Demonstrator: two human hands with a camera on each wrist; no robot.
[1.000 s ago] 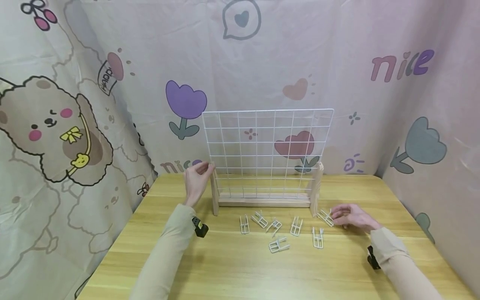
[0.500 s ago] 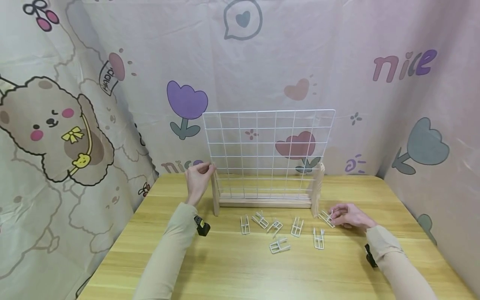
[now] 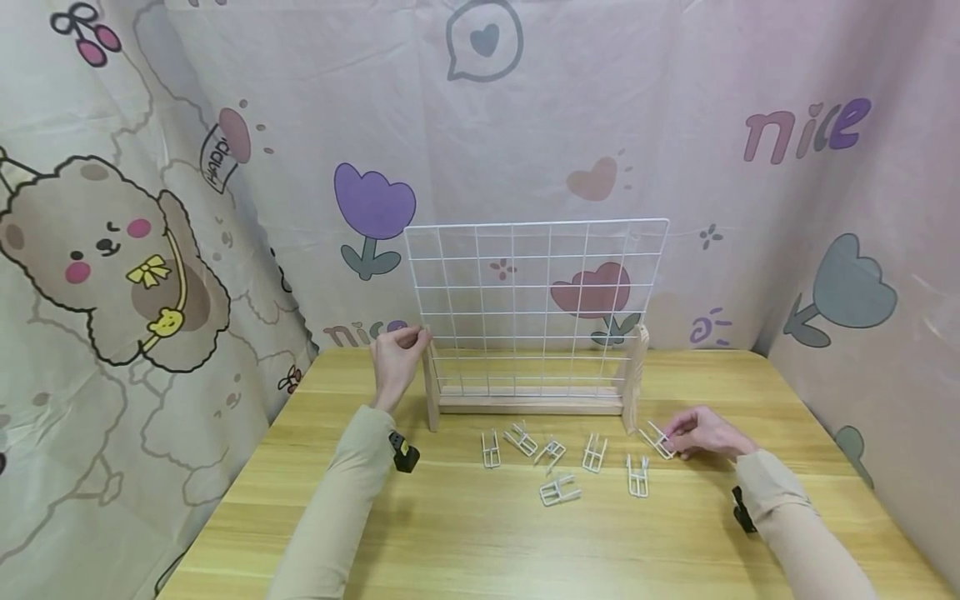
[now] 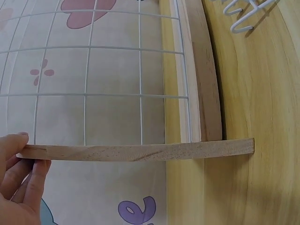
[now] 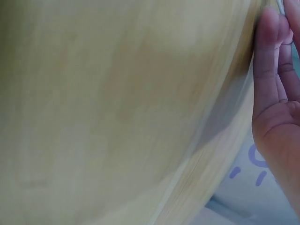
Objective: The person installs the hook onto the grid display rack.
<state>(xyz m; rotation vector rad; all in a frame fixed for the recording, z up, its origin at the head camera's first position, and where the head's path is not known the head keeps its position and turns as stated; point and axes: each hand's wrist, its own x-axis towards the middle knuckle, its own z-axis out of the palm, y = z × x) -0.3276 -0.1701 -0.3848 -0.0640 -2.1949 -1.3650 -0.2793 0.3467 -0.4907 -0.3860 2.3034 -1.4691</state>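
Note:
A white wire grid panel [image 3: 532, 287] stands upright in a wooden stand [image 3: 528, 409] on the table. My left hand [image 3: 397, 358] pinches the top of the stand's left post; in the left wrist view the thumb and fingers lie on either side of that post [image 4: 140, 152]. To the right of the stand, low over the table, my right hand [image 3: 708, 432] pinches one end of a white double-pronged wire hook [image 3: 664, 447]. The right wrist view shows the right hand [image 5: 281, 93] at its edge, with only a sliver of white wire by the fingertips.
Several more white hooks lie in front of the stand, among them one at the left [image 3: 491, 451], one nearest the front [image 3: 559, 490] and one near the right post [image 3: 637, 478]. A printed curtain [image 3: 510, 125] hangs behind the wooden table [image 3: 480, 550].
The hook at my right hand has shifted slightly right and toward me, and the right fingers have drawn together on its end. My left hand has stayed on the post.

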